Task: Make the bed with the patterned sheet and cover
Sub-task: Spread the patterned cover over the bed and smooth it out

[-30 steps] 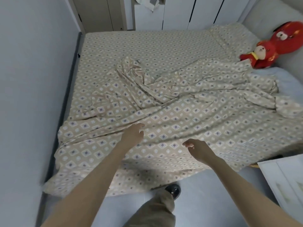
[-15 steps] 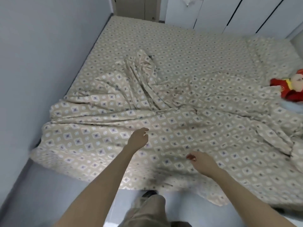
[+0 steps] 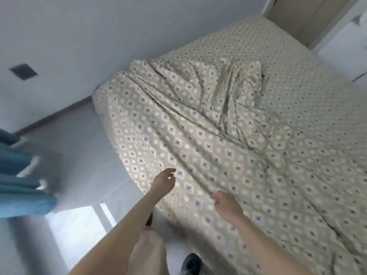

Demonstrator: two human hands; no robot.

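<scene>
With the creased cover lying over the sheet and hanging down the near side, the left hand, fingers loose and open, and the right hand, fingers curled, perhaps on a fold, I cannot tell, should take the edge well apart and pull evenly.

Pale wall, grey floor, blue curtain

No writing, label, brand, number or sign can be read anywhere in the head view. The cover and the sheet carry only a printed pattern of diamonds and circles, with no lettering on either.
</scene>
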